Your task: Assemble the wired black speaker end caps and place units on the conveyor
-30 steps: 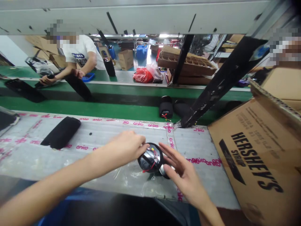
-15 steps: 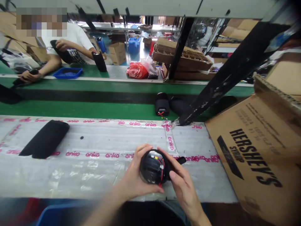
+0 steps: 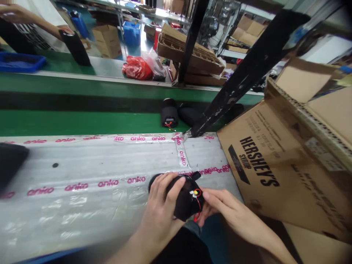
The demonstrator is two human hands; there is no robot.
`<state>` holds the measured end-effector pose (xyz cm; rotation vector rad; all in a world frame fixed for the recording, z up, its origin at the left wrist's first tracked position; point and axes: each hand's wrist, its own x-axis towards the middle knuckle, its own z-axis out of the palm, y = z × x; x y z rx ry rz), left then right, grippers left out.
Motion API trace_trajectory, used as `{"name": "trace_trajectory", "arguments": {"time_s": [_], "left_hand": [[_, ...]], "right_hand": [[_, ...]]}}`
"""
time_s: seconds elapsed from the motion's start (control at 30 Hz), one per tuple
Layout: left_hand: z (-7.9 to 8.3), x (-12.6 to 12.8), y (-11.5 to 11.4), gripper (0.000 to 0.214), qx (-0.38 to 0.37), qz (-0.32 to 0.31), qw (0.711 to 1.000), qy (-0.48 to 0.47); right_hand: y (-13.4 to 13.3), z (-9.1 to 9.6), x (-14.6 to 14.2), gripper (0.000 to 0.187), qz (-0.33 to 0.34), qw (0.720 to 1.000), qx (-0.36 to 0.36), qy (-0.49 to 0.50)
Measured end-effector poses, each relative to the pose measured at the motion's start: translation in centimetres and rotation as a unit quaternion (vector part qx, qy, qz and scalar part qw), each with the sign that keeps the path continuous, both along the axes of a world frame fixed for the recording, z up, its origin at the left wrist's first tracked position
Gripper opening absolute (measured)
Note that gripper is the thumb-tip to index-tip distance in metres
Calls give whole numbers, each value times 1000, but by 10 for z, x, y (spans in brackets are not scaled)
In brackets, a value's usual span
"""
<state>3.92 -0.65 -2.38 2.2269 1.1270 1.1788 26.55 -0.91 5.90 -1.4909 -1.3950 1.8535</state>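
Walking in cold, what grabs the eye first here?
Low in the middle, the left hand and right hand grip a black cylinder with red wires at its end. Right of them stands a big Hershey's Syrup carton; behind runs a green belt.

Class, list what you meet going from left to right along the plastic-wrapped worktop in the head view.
Black object at the left edge → small dark dot → black speaker unit with red wires → Hershey's Syrup cardboard box.
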Motion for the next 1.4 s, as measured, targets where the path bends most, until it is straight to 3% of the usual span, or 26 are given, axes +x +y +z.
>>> {"name": "trace_trajectory", "arguments": {"time_s": [0.2,0.47,0.73,0.93,1.0,1.13,1.2,1.33,1.4], "left_hand": [[-1,14,-11,67,19,8,999,27],[-1,22,-24,65,18,23,998,60],[0,10,-16,72,3,3,999,48],[0,9,-17,68,0,3,999,41],[0,10,-17,68,1,9,999,34],[1,9,-14,79,-3,29,999,20],[4,3,-10,85,-17,19,1000,14],[2,-24,10,92,-83,-23,996,-19],[-2,-42,25,102,-122,-27,990,-57]], "right_hand": [[-6,2,0,47,19,991,52,-124],[-15,-14,-2,46,-44,981,61,-179],[-6,-7,9,39,-34,999,3,-10],[1,-14,14,35,4,999,-5,32],[1,-13,6,33,2,1000,18,-3],[1,-5,-15,29,-30,981,90,-172],[2,-2,-21,31,-40,974,102,-197],[6,-12,-24,25,-47,992,91,-74],[11,-27,-30,33,-63,987,145,-6]]}}
